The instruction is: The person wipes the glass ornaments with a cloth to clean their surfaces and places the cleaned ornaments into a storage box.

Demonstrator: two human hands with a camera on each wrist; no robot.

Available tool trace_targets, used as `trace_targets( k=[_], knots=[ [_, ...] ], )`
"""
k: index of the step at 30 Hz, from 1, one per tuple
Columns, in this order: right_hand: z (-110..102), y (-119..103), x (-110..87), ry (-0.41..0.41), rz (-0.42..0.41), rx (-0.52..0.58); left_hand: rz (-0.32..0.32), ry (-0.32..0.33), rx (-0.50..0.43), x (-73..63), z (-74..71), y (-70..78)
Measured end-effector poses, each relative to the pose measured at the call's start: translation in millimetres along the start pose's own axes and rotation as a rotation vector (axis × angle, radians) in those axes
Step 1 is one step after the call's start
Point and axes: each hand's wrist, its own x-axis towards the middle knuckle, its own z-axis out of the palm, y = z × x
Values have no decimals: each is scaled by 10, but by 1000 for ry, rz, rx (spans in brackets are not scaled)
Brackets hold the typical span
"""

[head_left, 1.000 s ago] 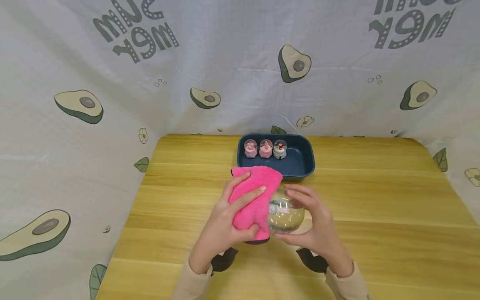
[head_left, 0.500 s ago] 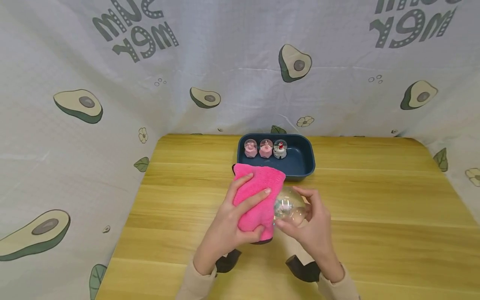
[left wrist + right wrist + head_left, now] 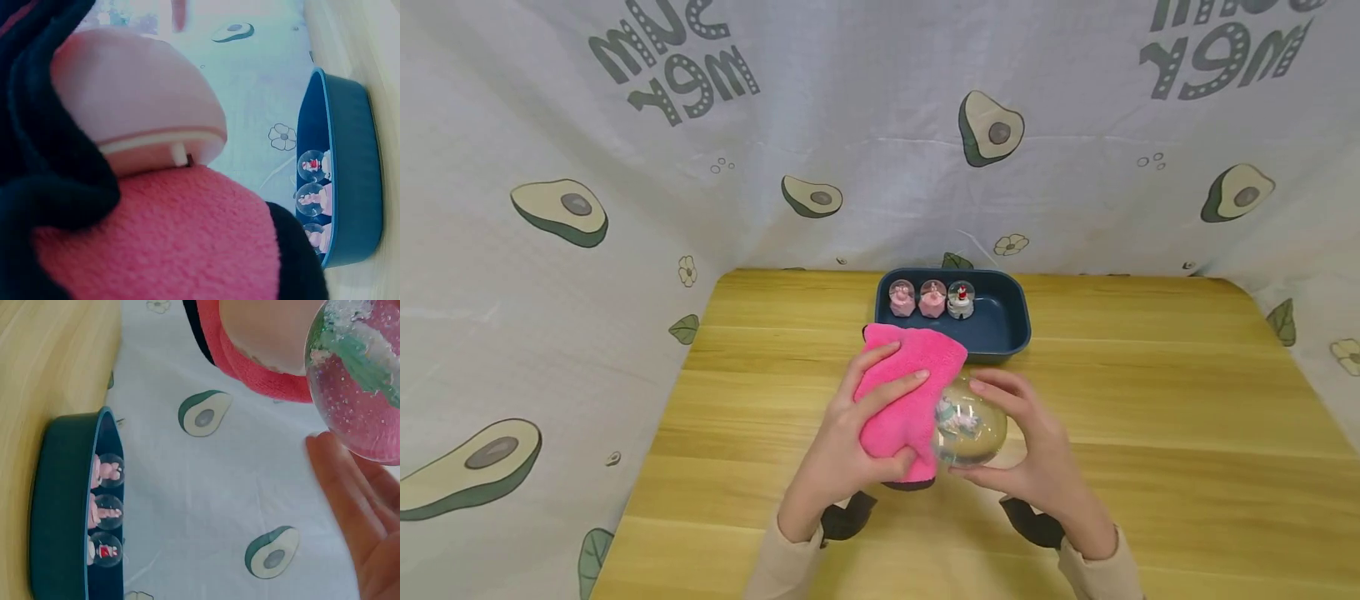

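A large snow globe (image 3: 972, 433) with small white and green figures inside lies sideways above the table, its glass pointing right. My left hand (image 3: 838, 454) grips its base through a folded pink cloth (image 3: 898, 404) with black edging. In the left wrist view the pale pink base (image 3: 140, 94) shows above the cloth, with a small peg on its underside. My right hand (image 3: 1041, 454) holds the glass, fingers over the far side and thumb at the near side. Fingertips (image 3: 331, 450) meet the glass in the right wrist view. The cloth hides most of the base in the head view.
A dark blue tray (image 3: 1011, 337) stands behind the hands near the table's back edge. Two small pink snow globes (image 3: 932, 300) and a white one with a red figure (image 3: 961, 302) sit in its left part. A printed avocado curtain (image 3: 880, 167) hangs around the table.
Both hands shifted right half a second ago and are now back left. My right hand has turned and regripped the glass with fingers and thumb spread wider. The figures inside look tilted differently.
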Motion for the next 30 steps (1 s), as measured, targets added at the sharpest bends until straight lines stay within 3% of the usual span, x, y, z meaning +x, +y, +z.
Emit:
trace_targets(
  k=[2, 5, 7, 10, 12, 14, 18, 21, 26, 30],
  knots=[
    [5, 24, 2, 30, -43, 23, 27, -9, 28, -1, 16, 20],
    [39, 14, -13, 88, -26, 58, 81, -9, 94, 5, 51, 29],
    [77, -32, -27, 141, 73, 62, 113, 3, 147, 7, 78, 23],
    [136, -136, -31, 208, 305, 91, 123, 20, 191, 9, 109, 5],
    [156, -196, -25, 221, 431, 115, 101, 30, 167, 11, 118, -10],
    [150, -224, -10, 189, 463, 138, 55, 35, 106, 9, 111, -25],
    [78, -186, 5, 26, 302, 135, -57, 49, -22, 10, 55, -45],
    [21, -137, 25, -54, 143, 86, -99, 42, -69, 14, 6, -41],
    [-16, -60, 58, -34, -6, -33, -76, 12, -90, 12, -19, -34],
    [14, 16, 37, 9, -34, -16, -16, 0, -37, 5, 0, -33]
  ],
)
